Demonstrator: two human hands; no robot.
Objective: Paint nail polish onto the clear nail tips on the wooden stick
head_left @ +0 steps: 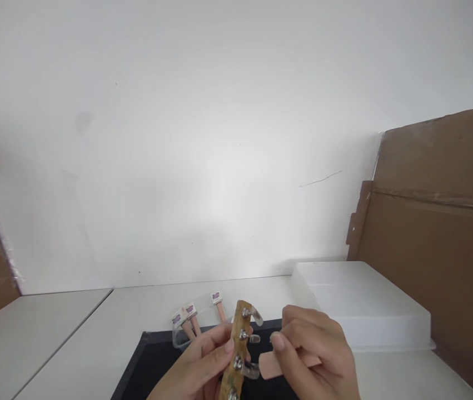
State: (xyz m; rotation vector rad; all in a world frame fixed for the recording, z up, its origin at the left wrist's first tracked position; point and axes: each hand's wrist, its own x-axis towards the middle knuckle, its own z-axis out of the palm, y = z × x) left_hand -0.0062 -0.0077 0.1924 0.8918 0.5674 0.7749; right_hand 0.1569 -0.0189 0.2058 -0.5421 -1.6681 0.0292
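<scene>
Below a wall, a strip is pinched by the left hand, a pink stick by the curled right hand.

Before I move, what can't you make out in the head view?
All in the head view:
Wooden bar: lower end, cut off by the bottom edge.
Left hand: some fingers, hidden behind the bar.
Pink strip: partly covered by the right hand.
Printed tags: wording too small to read.
White bin: interior, hidden by its walls.
</scene>
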